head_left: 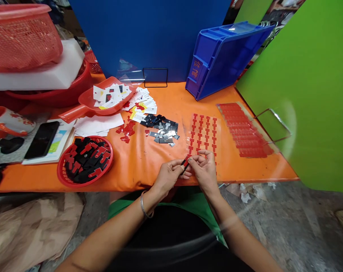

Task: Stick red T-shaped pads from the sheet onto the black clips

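Near the table's front edge, my left hand (pixel 169 174) pinches a small black piece (pixel 184 166) with red on it. My right hand (pixel 203 168) is closed at the same piece, its thumb and finger on the red part. Under and behind my hands lies a clear sheet with rows of red T-shaped stickers (pixel 200 135). Left of the sheet are a pile of grey and black flat pieces (pixel 166 133) and loose red bits (pixel 127 130). A red basket (pixel 110 166) at the left holds black pieces with red shapes.
A red scoop (pixel 88 99) holds white cards. A phone (pixel 42 139), a mug (pixel 17 121) and stacked red baskets (pixel 24 36) stand left. Behind is a tilted blue crate (pixel 201 62); a red sticker sheet (pixel 242 130) lies right, beside a green panel (pixel 310 94).
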The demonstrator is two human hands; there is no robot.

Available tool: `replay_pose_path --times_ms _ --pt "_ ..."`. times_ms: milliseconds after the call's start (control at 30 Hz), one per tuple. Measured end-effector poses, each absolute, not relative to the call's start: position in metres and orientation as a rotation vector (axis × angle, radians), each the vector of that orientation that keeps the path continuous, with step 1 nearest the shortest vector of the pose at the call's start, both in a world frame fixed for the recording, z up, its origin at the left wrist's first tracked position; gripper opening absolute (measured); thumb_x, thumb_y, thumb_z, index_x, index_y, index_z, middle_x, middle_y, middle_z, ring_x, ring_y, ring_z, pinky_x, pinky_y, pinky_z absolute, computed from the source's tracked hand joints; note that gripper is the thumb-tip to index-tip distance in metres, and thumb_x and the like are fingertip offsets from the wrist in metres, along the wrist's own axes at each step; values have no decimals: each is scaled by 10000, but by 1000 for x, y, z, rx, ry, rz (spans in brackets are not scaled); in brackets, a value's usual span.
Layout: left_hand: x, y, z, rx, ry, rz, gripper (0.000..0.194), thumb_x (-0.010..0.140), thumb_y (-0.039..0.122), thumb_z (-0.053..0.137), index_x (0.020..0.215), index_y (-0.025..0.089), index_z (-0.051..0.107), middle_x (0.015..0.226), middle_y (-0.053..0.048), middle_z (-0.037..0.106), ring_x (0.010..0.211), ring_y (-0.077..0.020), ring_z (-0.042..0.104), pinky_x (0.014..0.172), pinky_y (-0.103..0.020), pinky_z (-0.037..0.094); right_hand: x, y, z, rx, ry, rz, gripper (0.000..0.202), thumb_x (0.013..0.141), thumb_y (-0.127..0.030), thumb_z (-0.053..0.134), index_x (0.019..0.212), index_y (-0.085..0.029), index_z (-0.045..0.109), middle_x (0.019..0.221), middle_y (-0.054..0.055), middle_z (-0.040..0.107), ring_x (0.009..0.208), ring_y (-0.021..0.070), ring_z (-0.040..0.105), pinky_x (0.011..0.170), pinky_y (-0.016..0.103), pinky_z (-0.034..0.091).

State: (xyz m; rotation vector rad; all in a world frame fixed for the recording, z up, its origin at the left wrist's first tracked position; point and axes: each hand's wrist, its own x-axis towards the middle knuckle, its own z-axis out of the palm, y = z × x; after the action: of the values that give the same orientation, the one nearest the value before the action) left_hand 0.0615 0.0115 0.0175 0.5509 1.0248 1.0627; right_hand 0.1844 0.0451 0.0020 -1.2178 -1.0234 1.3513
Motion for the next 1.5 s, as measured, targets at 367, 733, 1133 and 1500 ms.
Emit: replay_pose_path --times_ms 367,733,1133,1500 --pt "61 8 8 502 1086 1083 288 714 321 737 843 86 630 697 -60 697 566 -110 637 602 -243 547 186 46 2 -1283 -1105 1382 308 734 -449 681 879 -197 582 662 -31 578 540 97 528 497 215 442" --pt "62 2 6 471 1077 1037 404 638 456 749 756 94 613 615 -46 653 496 -108 589 561 -257 510 179 36 -5 -1309 -1096 1535 329 653 -460 757 667 -168 608 539 -35 536 452 90 454 418 216 384" --pt "-115 -31 64 1342 2170 1315 236 842 362 544 900 177 677 892 -56 646 869 -188 591 837 -313 450 180 47 -5 -1430 -1291 1399 442 684 -587 676 777 -155 699 699 69 648 592 153 554 489 250 457" --pt "-137 -36 50 1728 2634 1219 246 870 284 503 1048 189 644 1056 -101 631 1046 -255 542 975 -422 379 153 95 -22 -1216 -1992 605 218 846 -342 532 770 -211 688 789 78 621 788 238 543 743 398 443"
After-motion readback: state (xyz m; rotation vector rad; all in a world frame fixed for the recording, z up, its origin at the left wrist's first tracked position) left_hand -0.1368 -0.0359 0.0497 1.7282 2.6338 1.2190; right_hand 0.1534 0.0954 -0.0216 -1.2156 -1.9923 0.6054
